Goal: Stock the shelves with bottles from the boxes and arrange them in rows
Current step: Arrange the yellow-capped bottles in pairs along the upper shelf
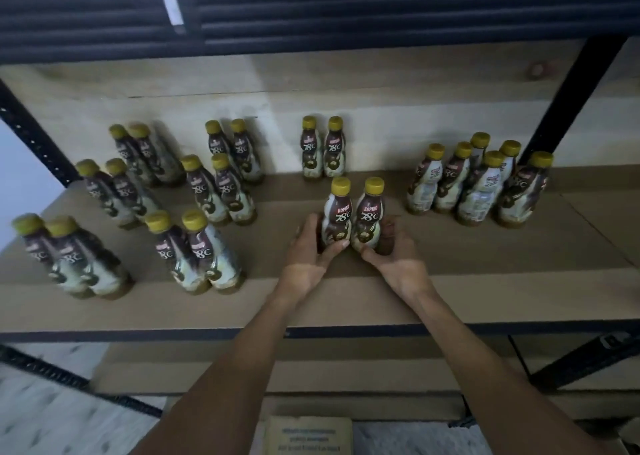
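Two brown coffee bottles with yellow caps stand side by side on the cardboard-lined shelf (450, 281). My left hand (311, 246) grips the left bottle (337, 212) near its base, thumb across the front. My right hand (391, 250) grips the right bottle (370, 212) the same way. Directly behind them a pair of bottles (323, 148) stands at the back wall. Both held bottles rest upright on the shelf with labels facing me.
Pairs of the same bottles stand in rows to the left (218, 188), reaching the front left (69, 257). A loose cluster of several bottles (481, 184) stands at the right by a black upright post (568, 104). A cardboard box (308, 435) lies below.
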